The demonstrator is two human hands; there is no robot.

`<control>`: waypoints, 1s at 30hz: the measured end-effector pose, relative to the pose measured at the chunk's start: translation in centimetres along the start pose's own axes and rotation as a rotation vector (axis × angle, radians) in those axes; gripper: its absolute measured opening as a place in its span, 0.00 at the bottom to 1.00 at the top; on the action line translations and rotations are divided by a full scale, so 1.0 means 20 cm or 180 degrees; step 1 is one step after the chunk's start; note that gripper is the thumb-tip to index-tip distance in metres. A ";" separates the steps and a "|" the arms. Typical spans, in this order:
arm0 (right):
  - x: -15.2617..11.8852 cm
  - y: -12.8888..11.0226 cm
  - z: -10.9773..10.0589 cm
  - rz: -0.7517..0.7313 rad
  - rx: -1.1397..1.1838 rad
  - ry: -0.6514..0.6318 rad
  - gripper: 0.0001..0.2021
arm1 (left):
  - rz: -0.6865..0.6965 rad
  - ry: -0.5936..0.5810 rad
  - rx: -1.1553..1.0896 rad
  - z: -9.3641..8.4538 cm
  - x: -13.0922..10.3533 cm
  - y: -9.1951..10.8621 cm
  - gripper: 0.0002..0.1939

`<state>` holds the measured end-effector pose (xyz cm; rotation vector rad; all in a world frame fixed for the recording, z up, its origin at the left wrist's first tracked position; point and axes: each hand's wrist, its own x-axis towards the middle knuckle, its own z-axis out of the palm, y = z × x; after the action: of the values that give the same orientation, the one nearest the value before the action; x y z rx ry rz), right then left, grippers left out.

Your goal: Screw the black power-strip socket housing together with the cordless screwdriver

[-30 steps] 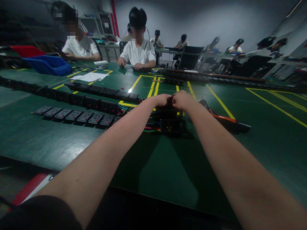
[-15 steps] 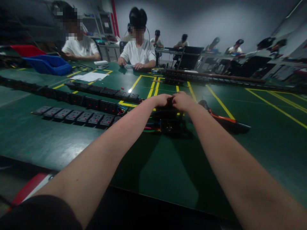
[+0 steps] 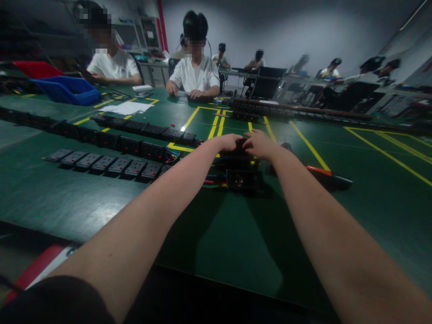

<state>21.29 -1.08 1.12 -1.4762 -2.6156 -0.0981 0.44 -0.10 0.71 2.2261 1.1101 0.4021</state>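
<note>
My left hand (image 3: 232, 142) has its fingers curled on a small dark part (image 3: 240, 145), whose shape is mostly lost in shadow. Facing it, my right hand (image 3: 259, 143) is at the same part, its fingers spread. Just below the hands lies a black box-shaped end piece (image 3: 240, 180) with metal contacts, and coloured wires (image 3: 216, 182) run into its left side. A black strip of sockets (image 3: 106, 164) with small red marks stretches to the left, partly hidden by my left forearm. Beyond my right forearm lies a black-and-orange handheld tool (image 3: 319, 170), partly covered.
More dark socket strips (image 3: 130, 146) lie further back on the green table (image 3: 229, 243), which has yellow tape lines. A blue bin (image 3: 69, 90), a red bin (image 3: 37, 69) and white papers (image 3: 126, 108) are at the left. Across the table sits a co-worker (image 3: 194, 72); several others work beyond.
The fingers of my right hand have spread and lifted slightly, and its forearm has shifted a little right. My left hand stays at the dark part.
</note>
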 end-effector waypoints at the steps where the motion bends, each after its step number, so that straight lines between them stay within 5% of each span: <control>1: 0.00 0.00 0.00 -0.0012 -0.0020 -0.0038 0.13 | 0.0006 -0.0011 0.0012 0.00 0.00 0.00 0.33; 30: -0.05 0.01 -0.06 -0.0139 -0.0077 -0.0169 0.17 | 0.0005 -0.0037 -0.0200 0.01 0.02 -0.04 0.34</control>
<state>22.11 -1.96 2.18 -1.4492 -2.6984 -0.0967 0.42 0.52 -0.01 2.1720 1.0751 0.4187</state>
